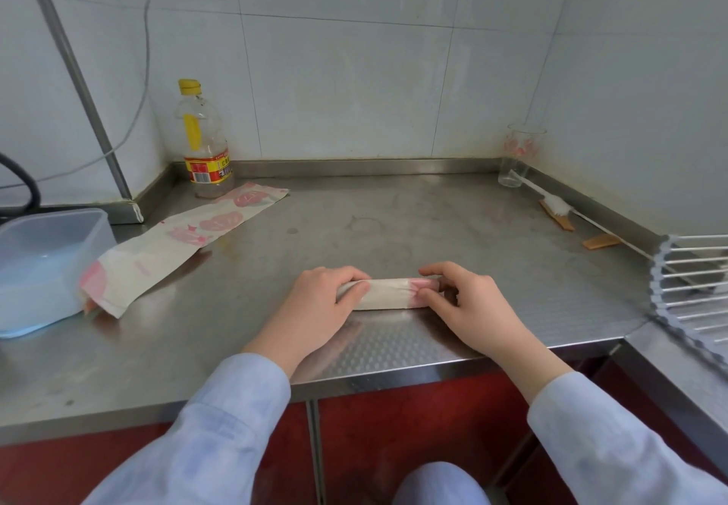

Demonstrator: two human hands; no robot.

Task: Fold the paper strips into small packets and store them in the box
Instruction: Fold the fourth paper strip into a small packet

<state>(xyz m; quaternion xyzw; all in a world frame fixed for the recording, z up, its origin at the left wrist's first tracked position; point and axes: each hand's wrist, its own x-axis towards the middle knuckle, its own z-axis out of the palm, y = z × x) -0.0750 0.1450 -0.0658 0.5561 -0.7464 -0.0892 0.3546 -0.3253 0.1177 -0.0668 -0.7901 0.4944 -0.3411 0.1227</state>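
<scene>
Paper strip gripped by left hand, right hand; spare strip touches box

A yellow-capped bottle stands at the back left of the steel surface. A glass stands in the back right corner, a white brush lies near it, a wire rack at the right edge

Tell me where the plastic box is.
In the head view, the plastic box sits far left on the counter, beside the near end of the unfolded paper strip.
</scene>
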